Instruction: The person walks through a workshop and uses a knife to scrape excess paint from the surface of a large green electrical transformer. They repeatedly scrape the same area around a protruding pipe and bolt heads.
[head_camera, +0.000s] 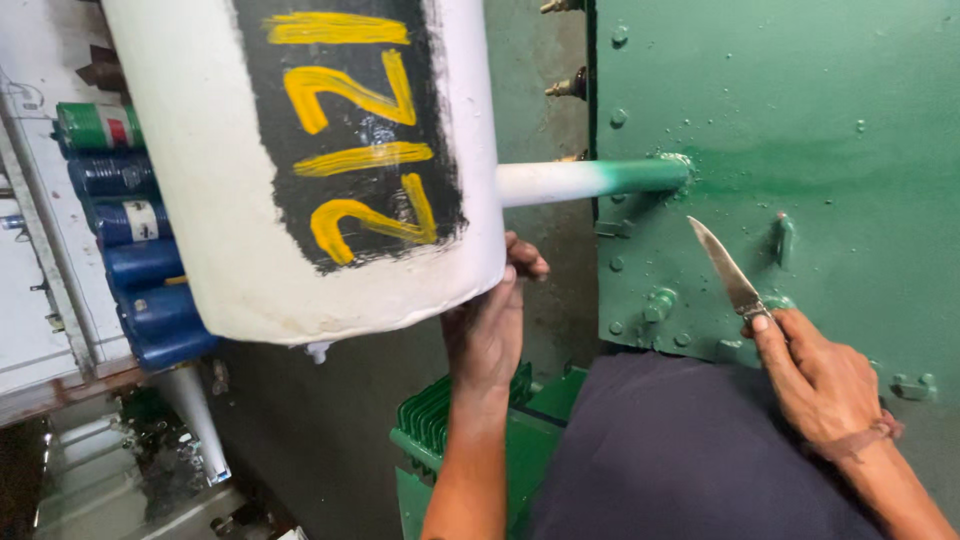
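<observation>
My left hand (490, 325) grips the lower edge of a big white cylindrical tank (200, 180) that carries a black patch with yellow painted figures. A white pipe (585, 180) that turns green runs from the tank into a green metal plate (800, 120). My right hand (815, 375) holds a knife (728, 270) by its handle, blade pointing up and left, its tip close to the green plate just below the pipe joint. A band sits on my right wrist.
Bolts and nuts (660, 305) stud the green plate. Green cooling fins (440, 410) sit below my left forearm. Blue and green cylinders (130, 240) are stacked at the left beside a white panel. Brass terminals (568, 85) stick out above the pipe. My dark trouser leg (680, 460) fills the bottom.
</observation>
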